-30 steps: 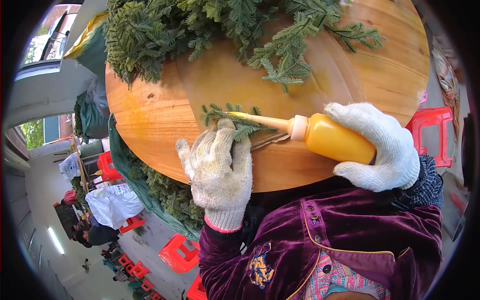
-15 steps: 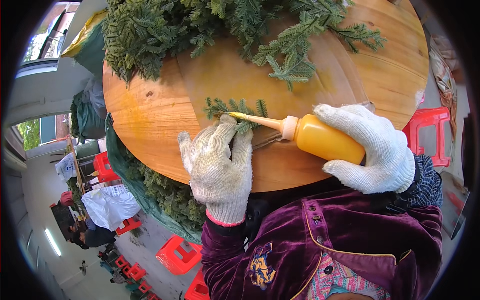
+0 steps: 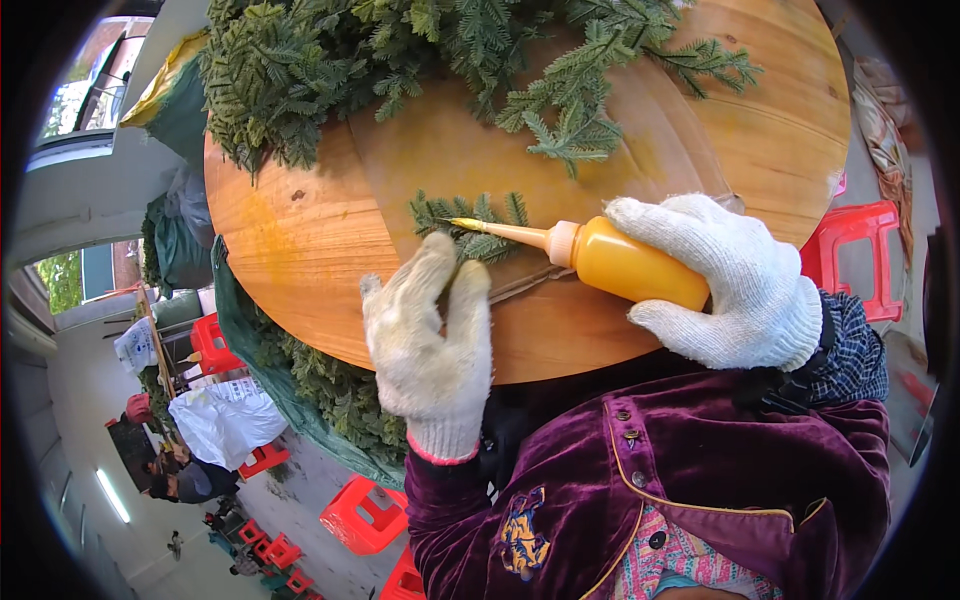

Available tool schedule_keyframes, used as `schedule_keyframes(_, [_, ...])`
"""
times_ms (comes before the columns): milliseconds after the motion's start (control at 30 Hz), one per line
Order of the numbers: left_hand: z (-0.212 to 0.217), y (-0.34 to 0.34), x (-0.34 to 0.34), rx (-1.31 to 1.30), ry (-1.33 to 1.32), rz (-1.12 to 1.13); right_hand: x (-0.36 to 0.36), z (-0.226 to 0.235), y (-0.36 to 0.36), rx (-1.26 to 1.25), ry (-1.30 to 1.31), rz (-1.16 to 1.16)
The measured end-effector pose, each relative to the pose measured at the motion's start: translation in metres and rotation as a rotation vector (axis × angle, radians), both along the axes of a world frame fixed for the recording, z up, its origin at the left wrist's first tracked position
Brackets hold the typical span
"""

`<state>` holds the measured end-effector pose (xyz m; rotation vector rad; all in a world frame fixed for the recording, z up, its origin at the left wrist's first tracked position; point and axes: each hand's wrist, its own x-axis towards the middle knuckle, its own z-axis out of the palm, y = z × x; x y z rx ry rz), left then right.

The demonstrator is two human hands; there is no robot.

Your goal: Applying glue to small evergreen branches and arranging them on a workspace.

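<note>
A squeeze bottle (image 3: 635, 268) with yellow-orange contents lies tilted across my right hand (image 3: 745, 280), its long pale nozzle aimed left. Thumb and fingers in a white knitted glove wrap round its base end. The yellow-smeared nozzle tip (image 3: 462, 223) rests over a small green fir sprig (image 3: 485, 243) on the table. Just below the sprig is my left hand (image 3: 430, 350), in a soiled white glove, its fingers stretched and apart. The fingertips come close to the sprig's lower edge; whether they touch it I cannot tell.
A heap of fir branches (image 3: 300, 85) covers the far side of the round wooden table (image 3: 290, 250), partly over a brown sheet (image 3: 400, 150). Green sacking with more fir (image 3: 345, 400) hangs at the near left edge. Red stools (image 3: 362, 515) stand around, and people sit at the far left.
The bottle and my right hand have shifted slightly left, bringing the nozzle tip further along the sprig. My left fingers have drawn down a little from the tip and straightened.
</note>
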<state>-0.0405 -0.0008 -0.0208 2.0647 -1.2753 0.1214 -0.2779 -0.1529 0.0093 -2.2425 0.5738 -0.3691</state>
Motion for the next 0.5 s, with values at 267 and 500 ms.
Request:
schedule_keyframes(267, [-0.011, -0.009, 0.014, 0.017, -0.018, 0.007, 0.001, -0.003, -0.006, -0.03, -0.043, 0.021])
schedule_keyframes(500, [-0.012, -0.011, 0.01, 0.102, -0.133, 0.029, 0.001, -0.002, -0.009, -0.049, -0.05, 0.028])
